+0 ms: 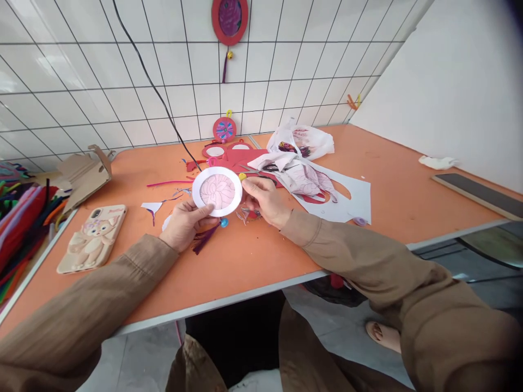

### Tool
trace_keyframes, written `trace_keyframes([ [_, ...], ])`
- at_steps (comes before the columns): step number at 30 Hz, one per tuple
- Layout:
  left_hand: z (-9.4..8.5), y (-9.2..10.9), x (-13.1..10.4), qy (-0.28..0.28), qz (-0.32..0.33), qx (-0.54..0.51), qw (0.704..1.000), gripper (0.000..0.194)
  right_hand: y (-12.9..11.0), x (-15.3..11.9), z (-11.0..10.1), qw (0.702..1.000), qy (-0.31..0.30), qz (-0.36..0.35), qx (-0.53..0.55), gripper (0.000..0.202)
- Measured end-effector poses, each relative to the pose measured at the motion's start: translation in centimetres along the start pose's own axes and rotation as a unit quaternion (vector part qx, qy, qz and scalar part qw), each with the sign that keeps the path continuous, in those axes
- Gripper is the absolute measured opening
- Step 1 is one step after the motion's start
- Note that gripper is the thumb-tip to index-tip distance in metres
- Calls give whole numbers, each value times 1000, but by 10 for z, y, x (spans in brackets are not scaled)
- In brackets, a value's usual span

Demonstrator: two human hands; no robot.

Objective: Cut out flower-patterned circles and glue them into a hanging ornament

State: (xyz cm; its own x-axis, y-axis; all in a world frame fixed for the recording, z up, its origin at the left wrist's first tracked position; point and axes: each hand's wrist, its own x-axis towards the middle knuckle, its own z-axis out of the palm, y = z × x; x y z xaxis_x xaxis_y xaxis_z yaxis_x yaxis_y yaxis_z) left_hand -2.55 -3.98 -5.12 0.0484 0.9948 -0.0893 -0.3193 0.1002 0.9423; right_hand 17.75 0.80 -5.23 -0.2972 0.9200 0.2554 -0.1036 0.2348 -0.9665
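A round paper ornament (237, 188) has a white ring frame and a pink flower line drawing in its middle. My left hand (182, 222) grips its lower left edge, thumb on the front and fingers behind. Closed at the right rim is my right hand (265, 200), its thumb pressed near the edge. A small yellow round piece (242, 177) shows by that thumb tip; how it is held is unclear. Below the ornament hang a blue bead (224, 222) and a dark purple tassel (205, 239). A pink loop (211, 161) shows at its top.
Red paper (241, 160), scissors (255, 170), a crumpled plastic bag (302, 141) and a white cut-out sheet (359, 201) lie behind. On the left are a phone (95, 237), cardboard (87, 177) and pipe cleaners (24, 228). A finished ornament (224, 129) leans against the tiled wall.
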Motion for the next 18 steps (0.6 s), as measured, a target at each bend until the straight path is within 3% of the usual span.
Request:
trace_keyframes([
  [5, -20, 15, 23, 101, 118, 38, 987, 31, 4, 5, -2, 995, 22, -52, -87, 32],
  [8, -33, 21, 35, 155, 136, 81, 975, 27, 9, 6, -2, 983, 14, -104, -151, 25],
  [13, -37, 20, 38, 144, 117, 83, 979, 23, 16, -3, 3, 961, -35, -163, -220, 21],
  [18, -37, 12, 39, 159, 129, 182, 962, 25, 19, -12, 8, 905, -77, -301, -292, 18],
])
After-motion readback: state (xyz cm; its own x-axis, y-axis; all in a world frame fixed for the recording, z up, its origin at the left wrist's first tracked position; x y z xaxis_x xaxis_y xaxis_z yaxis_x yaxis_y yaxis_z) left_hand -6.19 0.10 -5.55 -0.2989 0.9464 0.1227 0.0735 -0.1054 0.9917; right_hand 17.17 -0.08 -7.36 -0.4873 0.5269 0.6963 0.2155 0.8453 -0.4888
